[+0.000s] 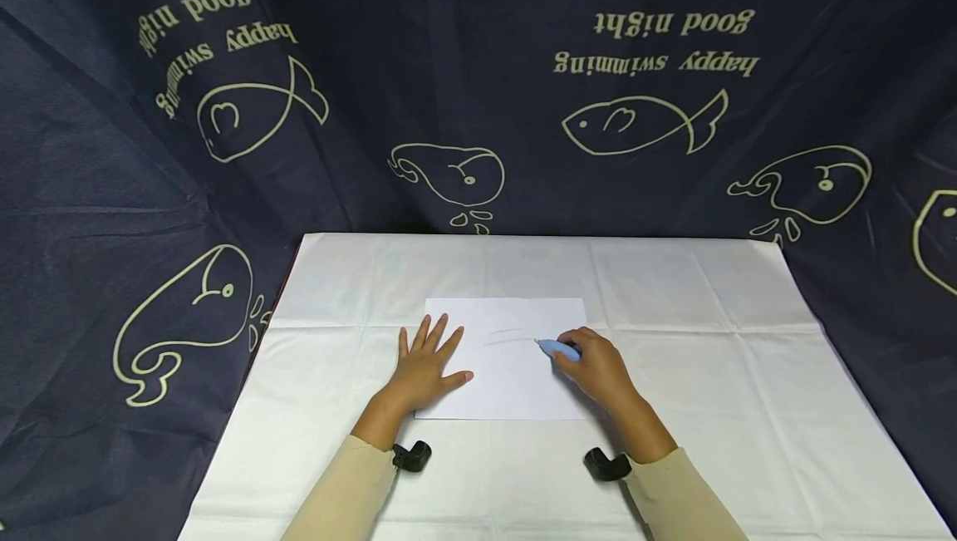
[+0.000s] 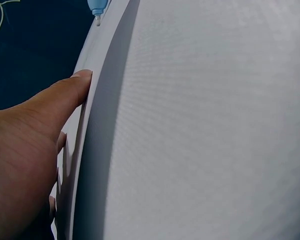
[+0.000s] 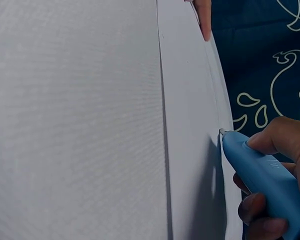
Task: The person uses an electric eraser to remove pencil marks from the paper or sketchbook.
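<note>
A sheet of white paper [image 1: 516, 395] lies on the white cloth, with two faint grey lines across its middle. My left hand [image 1: 422, 371] rests flat on the sheet's left part, fingers spread. In the left wrist view, the thumb [image 2: 65, 97] of that hand lies along the paper. On the right, my right hand [image 1: 598, 366] grips a thick light-blue pen-shaped tool [image 1: 561, 350]. The thumb presses on the side of the tool [image 3: 262, 175], and fingers curl beneath it. Its small pale tip meets the paper at the right end of the lower line.
A white cloth [image 1: 748, 408] with fold creases covers the table. Behind and beside it hangs a dark blue curtain [image 1: 449, 42] printed with fish, whales and lettering. A black wrist camera [image 1: 413, 456] sits at the left cuff, another wrist camera [image 1: 607, 464] at the right.
</note>
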Demonstrator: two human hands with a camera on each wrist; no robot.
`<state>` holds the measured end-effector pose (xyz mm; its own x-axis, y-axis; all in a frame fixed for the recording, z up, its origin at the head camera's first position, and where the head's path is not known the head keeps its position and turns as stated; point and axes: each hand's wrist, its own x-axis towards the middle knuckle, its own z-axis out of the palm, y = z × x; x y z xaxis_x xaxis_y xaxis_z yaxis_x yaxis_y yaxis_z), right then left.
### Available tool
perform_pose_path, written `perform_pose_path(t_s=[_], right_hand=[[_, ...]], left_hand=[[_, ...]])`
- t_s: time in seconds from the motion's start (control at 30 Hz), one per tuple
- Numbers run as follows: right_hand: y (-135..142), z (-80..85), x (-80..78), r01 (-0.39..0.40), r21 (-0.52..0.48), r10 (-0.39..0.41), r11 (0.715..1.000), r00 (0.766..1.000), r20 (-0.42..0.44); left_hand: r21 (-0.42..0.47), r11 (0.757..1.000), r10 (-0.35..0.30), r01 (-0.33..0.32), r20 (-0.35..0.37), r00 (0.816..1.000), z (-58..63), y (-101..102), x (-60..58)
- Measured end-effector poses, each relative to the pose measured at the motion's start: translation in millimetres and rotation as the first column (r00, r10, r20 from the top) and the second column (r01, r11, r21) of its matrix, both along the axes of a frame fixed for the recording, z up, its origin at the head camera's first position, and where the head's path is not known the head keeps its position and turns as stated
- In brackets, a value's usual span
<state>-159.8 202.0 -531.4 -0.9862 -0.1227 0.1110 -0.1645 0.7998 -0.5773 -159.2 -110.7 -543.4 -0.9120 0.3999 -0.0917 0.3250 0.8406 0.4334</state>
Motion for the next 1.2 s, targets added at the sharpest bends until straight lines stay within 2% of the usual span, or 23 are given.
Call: perform_pose_path(t_s=[0.57, 0.8, 1.03, 1.2], right_hand=[[-1.7, 1.5, -0.4, 0.009, 0.002, -0.009, 1.0, 1.0, 0.008], [-2.7, 0.8, -0.2, -0.001, -0.006, 0.002, 1.0, 1.0, 0.022], [-2.9, 0.3, -0.7, 0.023, -0.002, -0.023, 1.0, 1.0, 0.007], [-2.6, 0.9, -0.5, 0.011, -0.012, -0.01, 1.0, 1.0, 0.013]], left_hand=[[0.004, 1.0, -0.001, 0.001, -0.011, 1.0, -2.4, -0.2, -0.5], [-0.01, 1.0, -0.001, 0.002, 0.007, 1.0, -4.7, -0.7, -1.2], [-0.006, 1.0, -0.004, 0.004, -0.004, 1.0, -2.6, -0.2, -1.1], [-0.01, 1.0, 0.001, -0.001, -0.005, 1.0, -2.9, -0.2, -1.3]])
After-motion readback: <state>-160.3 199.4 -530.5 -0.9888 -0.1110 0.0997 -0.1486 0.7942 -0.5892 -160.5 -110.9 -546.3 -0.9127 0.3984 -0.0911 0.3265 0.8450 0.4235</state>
